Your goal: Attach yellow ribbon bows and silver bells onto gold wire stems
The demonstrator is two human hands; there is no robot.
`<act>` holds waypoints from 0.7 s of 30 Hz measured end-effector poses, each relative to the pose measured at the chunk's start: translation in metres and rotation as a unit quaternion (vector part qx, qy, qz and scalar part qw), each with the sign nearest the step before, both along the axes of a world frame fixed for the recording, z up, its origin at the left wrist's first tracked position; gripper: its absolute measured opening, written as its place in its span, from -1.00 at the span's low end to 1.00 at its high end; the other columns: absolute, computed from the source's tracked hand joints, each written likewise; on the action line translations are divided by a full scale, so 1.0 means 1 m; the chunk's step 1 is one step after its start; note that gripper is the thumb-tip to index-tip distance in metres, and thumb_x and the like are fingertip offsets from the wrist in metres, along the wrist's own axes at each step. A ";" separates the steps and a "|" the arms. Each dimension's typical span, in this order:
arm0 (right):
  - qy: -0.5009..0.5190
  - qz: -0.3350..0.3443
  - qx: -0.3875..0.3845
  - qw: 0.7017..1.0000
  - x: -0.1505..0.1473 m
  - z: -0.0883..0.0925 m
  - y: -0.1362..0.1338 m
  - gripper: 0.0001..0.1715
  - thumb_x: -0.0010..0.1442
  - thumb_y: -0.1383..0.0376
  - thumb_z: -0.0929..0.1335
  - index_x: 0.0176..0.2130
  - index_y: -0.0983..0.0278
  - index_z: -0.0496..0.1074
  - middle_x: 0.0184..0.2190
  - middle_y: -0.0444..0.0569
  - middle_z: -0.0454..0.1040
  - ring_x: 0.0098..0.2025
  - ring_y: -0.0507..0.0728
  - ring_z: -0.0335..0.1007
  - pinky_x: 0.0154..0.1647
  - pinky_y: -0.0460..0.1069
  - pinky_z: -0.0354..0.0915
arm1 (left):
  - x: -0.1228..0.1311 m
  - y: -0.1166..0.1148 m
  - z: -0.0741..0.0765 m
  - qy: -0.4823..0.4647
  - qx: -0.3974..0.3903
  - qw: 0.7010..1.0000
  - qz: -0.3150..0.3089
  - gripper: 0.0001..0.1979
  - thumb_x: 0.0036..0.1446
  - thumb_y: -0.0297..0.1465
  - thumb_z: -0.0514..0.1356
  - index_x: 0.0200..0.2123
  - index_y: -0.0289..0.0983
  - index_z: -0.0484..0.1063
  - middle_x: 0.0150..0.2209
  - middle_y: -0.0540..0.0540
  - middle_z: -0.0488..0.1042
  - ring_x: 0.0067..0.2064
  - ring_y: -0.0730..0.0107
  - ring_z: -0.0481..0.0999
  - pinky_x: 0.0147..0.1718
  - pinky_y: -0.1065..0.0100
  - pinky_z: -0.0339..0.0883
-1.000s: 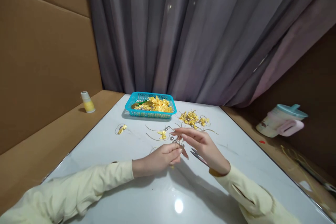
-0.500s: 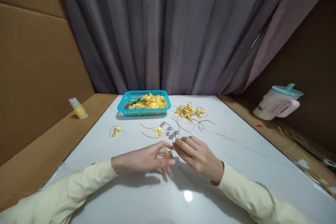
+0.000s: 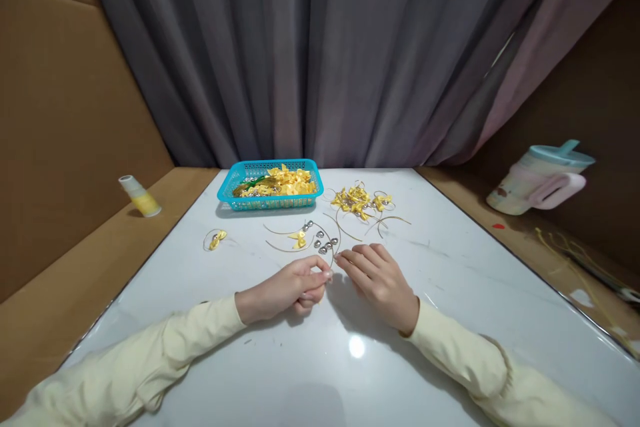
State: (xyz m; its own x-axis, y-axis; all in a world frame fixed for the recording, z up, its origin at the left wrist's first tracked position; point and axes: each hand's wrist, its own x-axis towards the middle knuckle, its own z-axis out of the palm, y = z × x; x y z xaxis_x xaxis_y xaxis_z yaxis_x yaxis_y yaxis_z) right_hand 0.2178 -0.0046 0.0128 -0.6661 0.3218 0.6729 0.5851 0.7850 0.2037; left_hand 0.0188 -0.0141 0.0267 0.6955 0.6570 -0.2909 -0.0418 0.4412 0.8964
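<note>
My left hand [image 3: 295,285] is closed in a pinch, thumb against forefinger, at the lower end of a thin brown wire [image 3: 339,235]. Close beside it, my right hand [image 3: 377,281] has its fingers bent together, their tips touching or almost touching that wire; what they grip is hidden. Just beyond the fingertips lie several small silver beads [image 3: 323,249]. A yellow ribbon bow [image 3: 299,239] rests to the left of the beads, among loose pieces of wire. Farther left sits a wire loop bearing a yellow bow [image 3: 215,240] and a bead.
A blue basket [image 3: 270,204] of yellow bows and beads stands at the back. Right of it is a pile of bows on wire loops [image 3: 359,200]. A glue-like tube [image 3: 141,196] stands beyond the left table edge, a lidded cup [image 3: 537,180] beyond the right.
The left hand has closed from spread, blurred fingers into a pinch. The right hand stays close by, its fingers still bent. The whole view has shifted slightly.
</note>
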 end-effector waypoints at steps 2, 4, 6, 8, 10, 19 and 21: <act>0.013 0.008 -0.023 1.000 -0.002 -0.003 -0.001 -0.72 0.28 0.47 0.14 -0.22 0.45 0.39 -0.34 0.09 0.48 -0.32 0.11 0.22 -0.35 0.02 0.09 | 0.000 0.000 -0.001 -0.016 -0.017 1.000 0.015 -0.71 0.12 -0.18 0.16 -0.34 -0.23 0.13 -0.67 0.21 -0.03 -0.66 0.66 -0.17 -0.69 0.55 -0.28; 0.023 0.023 -0.027 0.999 -0.004 -0.004 -0.004 -0.75 0.26 0.49 0.15 -0.25 0.44 0.38 -0.39 0.07 0.47 -0.35 0.11 0.20 -0.38 0.01 0.07 | 0.001 0.000 -0.003 -0.024 -0.027 0.998 0.047 -0.73 0.10 -0.21 0.19 -0.34 -0.24 0.17 -0.68 0.22 -0.05 -0.66 0.67 -0.21 -0.70 0.55 -0.31; 0.030 0.037 -0.022 0.999 -0.006 -0.005 -0.006 -0.76 0.23 0.51 0.16 -0.28 0.42 0.38 -0.46 0.05 0.44 -0.39 0.10 0.17 -0.40 0.00 0.04 | 0.002 -0.001 -0.005 -0.029 -0.035 0.995 0.083 -0.74 0.08 -0.24 0.22 -0.35 -0.27 0.21 -0.69 0.22 -0.06 -0.66 0.67 -0.24 -0.71 0.54 -0.34; 0.029 0.047 -0.023 0.998 -0.008 -0.006 -0.008 -0.76 0.21 0.52 0.16 -0.32 0.41 0.38 -0.52 0.03 0.41 -0.42 0.09 0.14 -0.42 -0.01 0.02 | 0.003 -0.001 -0.008 -0.034 -0.039 0.992 0.113 -0.75 0.06 -0.26 0.24 -0.38 -0.30 0.26 -0.70 0.22 -0.05 -0.66 0.68 -0.25 -0.71 0.53 -0.36; 0.022 0.054 -0.029 0.998 -0.009 -0.007 -0.010 -0.74 0.20 0.53 0.15 -0.36 0.40 0.37 -0.55 0.02 0.37 -0.45 0.09 0.11 -0.43 -0.01 0.01 | 0.004 -0.002 -0.011 -0.036 -0.037 0.990 0.128 -0.75 0.03 -0.27 0.27 -0.41 -0.33 0.31 -0.71 0.21 -0.05 -0.66 0.68 -0.24 -0.71 0.53 -0.35; 0.014 0.032 -0.054 0.998 -0.013 -0.013 -0.011 -0.71 0.21 0.51 0.13 -0.45 0.37 0.31 -0.57 -0.01 0.29 -0.49 0.08 0.03 -0.43 -0.02 -0.02 | 0.005 -0.009 -0.016 0.097 0.224 0.954 0.174 -0.74 0.14 -0.26 0.15 -0.29 -0.36 0.50 -0.71 0.14 0.09 -0.65 0.62 0.04 -0.64 0.50 -0.04; 0.022 0.021 -0.060 0.998 -0.014 -0.013 -0.011 -0.69 0.22 0.51 0.12 -0.47 0.35 0.28 -0.58 -0.02 0.27 -0.50 0.08 0.01 -0.43 -0.02 -0.03 | 0.005 -0.013 -0.016 0.139 0.317 0.922 0.174 -0.74 0.17 -0.31 0.10 -0.29 -0.35 0.51 -0.70 0.11 0.13 -0.62 0.58 0.10 -0.60 0.50 0.04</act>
